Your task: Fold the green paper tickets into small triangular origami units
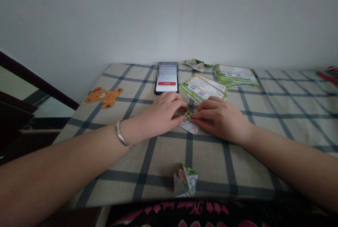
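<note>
Between my two hands a small folded paper (pixel 189 127), printed in white and green, lies at the middle of the checked cloth. My left hand (pixel 169 111), with a silver bangle at the wrist, pinches its left upper part between thumb and fingers. From the other side my right hand (pixel 221 118) grips the right part with its fingertips pressed together. Part of the paper is hidden by the fingers. Closer to my body stands a folded paper shape (pixel 186 181) of the same print, with pointed flaps.
A phone (pixel 167 84) with a lit screen lies beyond my left hand. Printed leaflets (pixel 202 88) and a leaflet stack (pixel 235 75) are behind my right hand, near a folded paper piece (pixel 197 64) by the wall. A bear picture (pixel 104 97) is at left.
</note>
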The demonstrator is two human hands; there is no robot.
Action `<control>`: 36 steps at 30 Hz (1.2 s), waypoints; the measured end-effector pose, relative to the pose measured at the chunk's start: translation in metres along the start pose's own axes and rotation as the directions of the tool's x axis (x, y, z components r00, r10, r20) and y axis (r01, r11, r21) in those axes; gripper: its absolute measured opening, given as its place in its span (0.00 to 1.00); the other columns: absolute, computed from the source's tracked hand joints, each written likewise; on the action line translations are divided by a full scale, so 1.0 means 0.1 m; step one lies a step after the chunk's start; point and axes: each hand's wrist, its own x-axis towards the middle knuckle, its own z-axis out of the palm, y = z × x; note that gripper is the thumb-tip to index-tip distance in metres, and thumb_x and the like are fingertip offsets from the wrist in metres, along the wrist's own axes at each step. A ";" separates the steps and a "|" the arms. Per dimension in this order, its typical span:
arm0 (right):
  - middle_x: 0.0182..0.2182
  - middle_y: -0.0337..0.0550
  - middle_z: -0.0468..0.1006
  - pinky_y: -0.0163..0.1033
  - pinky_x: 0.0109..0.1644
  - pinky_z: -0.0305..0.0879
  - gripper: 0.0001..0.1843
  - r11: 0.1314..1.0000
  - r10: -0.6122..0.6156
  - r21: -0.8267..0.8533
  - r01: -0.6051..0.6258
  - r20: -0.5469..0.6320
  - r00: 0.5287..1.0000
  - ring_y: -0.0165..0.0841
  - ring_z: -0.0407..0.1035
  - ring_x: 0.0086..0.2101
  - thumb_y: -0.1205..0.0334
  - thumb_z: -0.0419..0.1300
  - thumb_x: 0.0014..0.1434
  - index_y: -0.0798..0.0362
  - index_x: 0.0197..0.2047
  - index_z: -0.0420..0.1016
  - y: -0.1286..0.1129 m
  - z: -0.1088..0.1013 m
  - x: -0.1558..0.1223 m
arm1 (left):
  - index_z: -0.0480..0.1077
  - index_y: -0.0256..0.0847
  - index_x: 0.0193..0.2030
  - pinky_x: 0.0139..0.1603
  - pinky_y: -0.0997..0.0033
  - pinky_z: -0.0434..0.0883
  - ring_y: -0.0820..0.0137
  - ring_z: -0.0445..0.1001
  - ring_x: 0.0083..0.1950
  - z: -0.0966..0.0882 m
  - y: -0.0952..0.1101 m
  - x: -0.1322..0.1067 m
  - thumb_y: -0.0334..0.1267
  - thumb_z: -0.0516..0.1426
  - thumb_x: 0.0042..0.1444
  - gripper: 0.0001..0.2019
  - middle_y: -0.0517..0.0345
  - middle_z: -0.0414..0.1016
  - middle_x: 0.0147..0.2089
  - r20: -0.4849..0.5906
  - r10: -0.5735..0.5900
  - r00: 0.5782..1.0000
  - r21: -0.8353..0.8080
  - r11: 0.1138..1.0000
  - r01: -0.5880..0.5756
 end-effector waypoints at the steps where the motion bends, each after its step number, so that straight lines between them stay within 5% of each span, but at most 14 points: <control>1: 0.35 0.42 0.78 0.38 0.37 0.62 0.11 1.000 0.000 0.016 0.000 -0.003 1.000 0.33 0.68 0.35 0.56 0.57 0.63 0.50 0.39 0.81 0.01 0.00 0.00 | 0.69 0.38 0.47 0.56 0.56 0.65 0.61 0.65 0.54 0.00 0.00 0.00 0.38 0.60 0.57 0.12 0.52 0.68 0.49 -0.011 0.005 1.000 0.001 1.000 -0.005; 12: 0.35 0.43 0.77 0.38 0.39 0.63 0.10 0.995 -0.008 0.101 0.011 -0.035 0.999 0.33 0.68 0.36 0.57 0.59 0.62 0.51 0.38 0.81 0.07 0.04 -0.02 | 0.72 0.38 0.42 0.51 0.60 0.69 0.64 0.70 0.47 -0.06 0.02 -0.04 0.34 0.54 0.62 0.06 0.54 0.74 0.45 0.030 0.307 0.951 0.214 0.928 -0.307; 22: 0.34 0.41 0.78 0.39 0.40 0.63 0.10 0.997 0.049 0.063 -0.047 -0.030 0.998 0.34 0.68 0.37 0.57 0.58 0.62 0.50 0.41 0.80 0.01 0.01 -0.02 | 0.72 0.39 0.43 0.50 0.60 0.71 0.64 0.72 0.48 -0.07 0.03 -0.03 0.34 0.53 0.63 0.08 0.53 0.76 0.46 0.027 0.326 0.945 0.226 0.919 -0.323; 36: 0.29 0.40 0.77 0.38 0.37 0.62 0.09 0.966 0.178 0.196 -0.169 -0.029 0.984 0.32 0.68 0.33 0.57 0.63 0.59 0.48 0.42 0.82 0.03 0.05 -0.02 | 0.72 0.40 0.44 0.54 0.62 0.68 0.66 0.71 0.51 -0.02 -0.05 -0.02 0.31 0.57 0.60 0.07 0.55 0.75 0.49 -0.005 0.272 0.962 0.030 0.962 -0.272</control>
